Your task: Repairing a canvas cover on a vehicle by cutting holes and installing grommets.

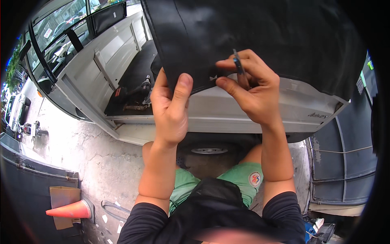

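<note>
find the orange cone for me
In the head view, the orange cone is at the lower left, overlapping brown cardboard near a dark panel.

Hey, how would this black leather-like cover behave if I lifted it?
The black leather-like cover would likely flex or flop, since its lower edge runs in uneven waves. Its smooth sheen suggests it may feel slightly slippery.

Room below cover (260, 28) (panel (219, 107) behind)
</note>
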A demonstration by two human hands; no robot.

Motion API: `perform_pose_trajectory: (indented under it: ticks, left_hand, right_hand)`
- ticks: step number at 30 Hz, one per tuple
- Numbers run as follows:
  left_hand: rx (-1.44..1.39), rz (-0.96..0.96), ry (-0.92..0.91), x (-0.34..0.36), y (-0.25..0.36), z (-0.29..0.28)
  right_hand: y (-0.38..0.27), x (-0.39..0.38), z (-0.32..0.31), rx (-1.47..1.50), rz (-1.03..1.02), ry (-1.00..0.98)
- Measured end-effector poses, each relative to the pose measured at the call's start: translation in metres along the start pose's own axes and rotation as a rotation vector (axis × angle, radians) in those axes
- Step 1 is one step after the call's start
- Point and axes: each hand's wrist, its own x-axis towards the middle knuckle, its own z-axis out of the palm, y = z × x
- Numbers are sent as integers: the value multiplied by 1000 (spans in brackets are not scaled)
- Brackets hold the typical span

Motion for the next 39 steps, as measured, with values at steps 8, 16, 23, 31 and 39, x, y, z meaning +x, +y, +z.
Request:
perform_pose_trajectory:
  ticks: [8, 16, 23, 31, 39]
  left_hand:
    - [-219, -117, -20, -3, -9, -5]
    - [190, 193, 26, -10, -13, 5]
    - [1057, 759, 40, 15, 6, 2]
    - [1238, 739, -230, 47, 47, 13]
    - [1102, 665, -463, 73, 44, 6]
  right_hand:
    - [8, 14, 2, -316, -286, -109]
    - [3, 28, 1, -409, -434, -155]
    - [-5, 39, -1, -324, -333, -139]
    - [-9, 41, -4, -116, -81, -64]
    - [-12, 49, -16, -35, 69, -168]
